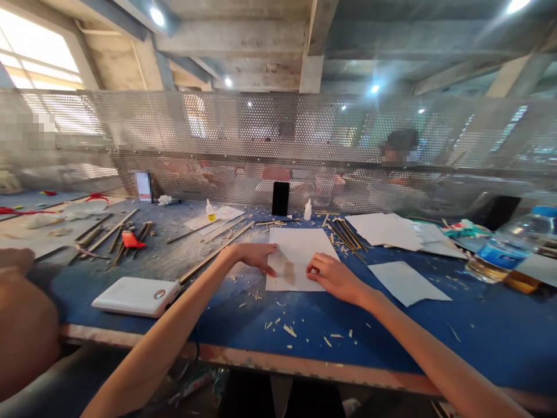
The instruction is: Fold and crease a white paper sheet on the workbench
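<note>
The paper [302, 244] lies flat on the blue bench [369, 342] in front of me, between my two hands. My left hand [256, 255] is at its left edge, thumb and fingers held well apart with nothing gripped between them; I can't tell whether I'm pressing down. My right hand [333, 274] is over the lower right part, its fingers curled in towards the thumb, and I can't tell whether they pinch anything small. A shadow falls on the paper between them.

Just past its far right side I have a bunch of sticks [348, 237], with a white bottle [307, 211] and an upright black phone [280, 198] behind. A smaller sheet [407, 283] is right of my right hand. A white box [136, 295] sits left of my left forearm, and wood chips [289, 331] are scattered nearer me.
</note>
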### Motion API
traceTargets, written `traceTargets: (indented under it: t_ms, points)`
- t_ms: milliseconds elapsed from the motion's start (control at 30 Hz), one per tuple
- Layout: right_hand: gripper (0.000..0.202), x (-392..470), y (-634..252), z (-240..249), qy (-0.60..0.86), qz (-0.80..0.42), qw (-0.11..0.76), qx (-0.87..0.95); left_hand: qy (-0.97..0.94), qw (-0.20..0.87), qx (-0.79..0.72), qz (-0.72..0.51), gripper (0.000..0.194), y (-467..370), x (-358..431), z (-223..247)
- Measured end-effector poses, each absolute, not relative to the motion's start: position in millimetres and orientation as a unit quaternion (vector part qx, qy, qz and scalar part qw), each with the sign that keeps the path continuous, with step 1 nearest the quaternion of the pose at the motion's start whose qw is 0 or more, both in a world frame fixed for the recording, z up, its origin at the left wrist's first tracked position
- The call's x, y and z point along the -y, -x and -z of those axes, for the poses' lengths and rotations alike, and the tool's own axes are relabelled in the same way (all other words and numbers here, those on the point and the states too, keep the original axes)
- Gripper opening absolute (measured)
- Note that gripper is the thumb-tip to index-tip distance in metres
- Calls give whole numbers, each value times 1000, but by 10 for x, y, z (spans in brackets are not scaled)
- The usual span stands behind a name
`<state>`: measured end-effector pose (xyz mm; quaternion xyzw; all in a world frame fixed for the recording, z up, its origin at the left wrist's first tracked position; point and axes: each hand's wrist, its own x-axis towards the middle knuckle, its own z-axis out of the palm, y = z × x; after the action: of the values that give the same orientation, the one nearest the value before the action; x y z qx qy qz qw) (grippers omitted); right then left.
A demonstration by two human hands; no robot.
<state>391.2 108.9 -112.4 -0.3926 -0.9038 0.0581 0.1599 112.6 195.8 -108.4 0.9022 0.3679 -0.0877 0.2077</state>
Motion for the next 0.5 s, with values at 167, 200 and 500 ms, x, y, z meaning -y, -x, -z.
traceTargets:
  t_ms: [167, 200, 500]
  points:
    - [12, -1104, -3917, 1129, 413, -39, 170, 894, -906, 208, -360, 78, 102, -1110, -1967, 1091]
    - [11, -1100, -3920, 1125, 410, -53, 168, 895, -908, 207, -357, 78, 102, -1108, -1969, 1091]
    - [10, -1090, -3900, 1116, 412, -74, 177, 891, -901, 210, -368, 94, 109, -1120, -1964, 1077]
